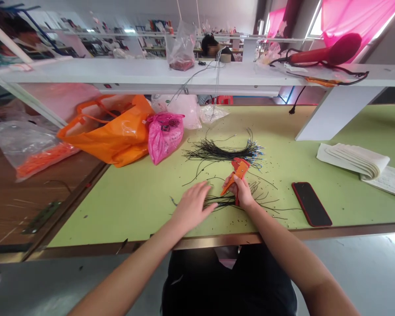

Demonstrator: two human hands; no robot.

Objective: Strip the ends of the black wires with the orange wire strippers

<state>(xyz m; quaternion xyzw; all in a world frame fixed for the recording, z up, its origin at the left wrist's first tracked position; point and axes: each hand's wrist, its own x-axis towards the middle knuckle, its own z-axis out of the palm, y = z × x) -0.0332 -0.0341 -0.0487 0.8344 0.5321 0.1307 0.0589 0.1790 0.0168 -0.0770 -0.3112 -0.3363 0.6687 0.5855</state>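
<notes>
My right hand (pixel 242 191) is wrapped round an orange and red wire stripper (pixel 241 169), whose head points away from me toward a pile of wires. My left hand (pixel 194 206) lies over a smaller bunch of black wires (pixel 226 202) near the front of the table, its fingers stretched out and the thumb apart. The bunch runs from under that hand to below the right hand, where loose ends fan out. Just beyond the tool is a larger pile of black wires (pixel 222 151) with blue and white tips at its right end.
A dark phone with a red edge (pixel 312 204) and a folded paper pad (pixel 355 159) lie to the right. At the left stand an orange bag (pixel 118 136) and a pink bag (pixel 164 138). A white shelf (pixel 125 70) crosses the back. Small black scraps dot the green tabletop (pixel 112 210).
</notes>
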